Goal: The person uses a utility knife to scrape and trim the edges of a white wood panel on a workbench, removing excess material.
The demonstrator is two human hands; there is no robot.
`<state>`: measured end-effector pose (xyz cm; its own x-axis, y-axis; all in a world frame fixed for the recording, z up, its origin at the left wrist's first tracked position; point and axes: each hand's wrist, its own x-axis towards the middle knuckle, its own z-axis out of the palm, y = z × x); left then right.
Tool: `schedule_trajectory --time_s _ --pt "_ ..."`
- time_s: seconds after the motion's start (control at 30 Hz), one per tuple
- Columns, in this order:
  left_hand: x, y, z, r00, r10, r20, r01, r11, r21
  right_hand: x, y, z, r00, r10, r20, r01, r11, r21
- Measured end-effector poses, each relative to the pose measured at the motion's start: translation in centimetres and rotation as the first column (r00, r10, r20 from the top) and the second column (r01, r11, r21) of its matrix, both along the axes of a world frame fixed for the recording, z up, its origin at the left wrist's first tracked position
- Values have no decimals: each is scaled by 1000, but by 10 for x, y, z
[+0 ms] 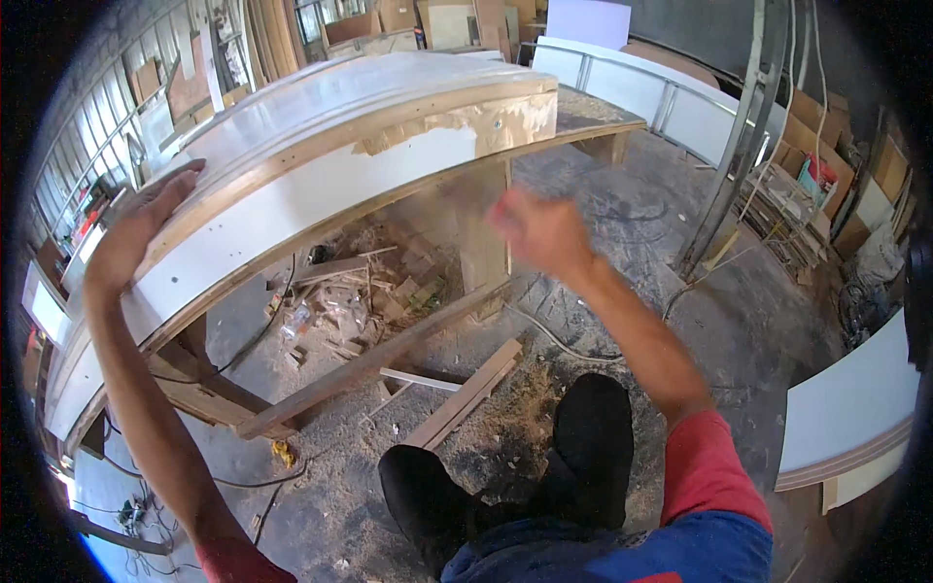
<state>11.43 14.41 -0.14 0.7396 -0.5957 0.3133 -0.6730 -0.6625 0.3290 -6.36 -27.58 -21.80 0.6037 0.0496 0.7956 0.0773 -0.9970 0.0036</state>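
Note:
A long white panel (330, 194) with a bare wooden edge strip lies on the workbench in front of me. Near its right end, the white facing gives way to a patch of torn brown and tan surface (418, 134). My left hand (146, 219) rests over the panel's top edge at the left, its fingers stretched out flat on it. Off the panel's front side, to the right, my right hand (544, 233) is held in the air with its fingers curled closed. Motion blurs it, and a reddish spot shows at the fingertips; what it holds, if anything, I cannot make out.
Beneath the workbench (603, 128) lies a heap of wood scraps (360, 291). Offcuts (466, 394), sawdust and a cable (554, 340) cover the floor near my feet. A metal post (729, 165) stands at right, before stacked boards (787, 214). A white curved panel (850, 398) lies at far right.

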Motion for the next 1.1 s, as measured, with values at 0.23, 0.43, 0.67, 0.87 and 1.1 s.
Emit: schedule_trajectory --time_s 0.23,0.43,0.67,0.87,1.1 --pt "-25 -4 11 999 23 -27 -23 1000 -8 -18 37 -58 971 87 223 -195 828 526" --pt "-30 -1 4 972 -191 138 218 952 -214 -18 53 -9 890 88 448 -381 684 622" --pt "-53 -19 -9 924 -17 382 105 972 -209 6 43 22 893 87 442 -323 807 494" --pt "-25 -21 17 997 -34 73 52 965 -257 9 44 28 891 117 439 -319 850 420" --pt "-25 -37 6 954 33 298 -10 997 -80 -25 38 -46 973 211 91 -230 899 372"
